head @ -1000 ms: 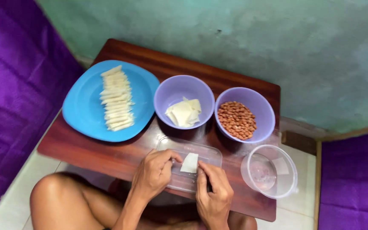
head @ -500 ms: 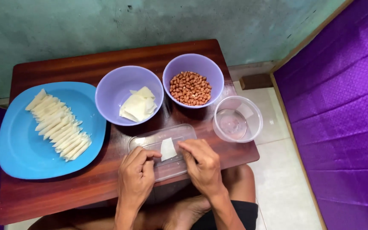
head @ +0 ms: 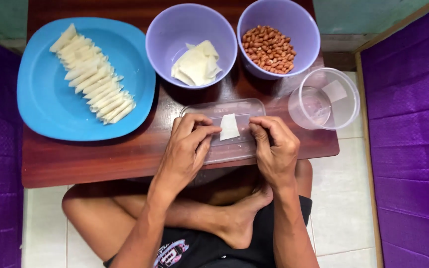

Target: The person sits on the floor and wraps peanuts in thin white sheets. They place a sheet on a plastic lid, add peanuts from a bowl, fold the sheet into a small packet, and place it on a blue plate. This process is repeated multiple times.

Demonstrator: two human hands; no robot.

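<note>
**Both hands on a small white wrapper at the near edge of the table**

My left hand [head: 188, 146] and right hand [head: 273, 146] rest on a clear plastic lid [head: 224, 131] that lies flat near the front edge of the brown wooden table [head: 90, 161]. Between them sits a small white wrapper [head: 229, 127], laid on the lid. My left fingertips press its left edge; my right fingertips curl down just beside its right edge, and I cannot tell whether they touch it. Neither hand is clenched round anything; the fingers are bent and close together.

Room is tight. Just beyond the lid stand two purple bowls: the left bowl [head: 165, 44] holds a stack of white wrappers [head: 197, 63], the right bowl [head: 304, 30] holds peanuts [head: 269, 48]. To my right a clear plastic cup [head: 346, 106] hangs over the table's right edge, near my right hand. To my left the blue plate [head: 45, 109] with a row of rolled white sticks [head: 93, 82] fills most of that side, close to the table's left edge. A bare strip of wood runs along the front edge below the plate. Purple cloth [head: 413, 149] walls in both sides, and my crossed legs lie under the table.
</note>
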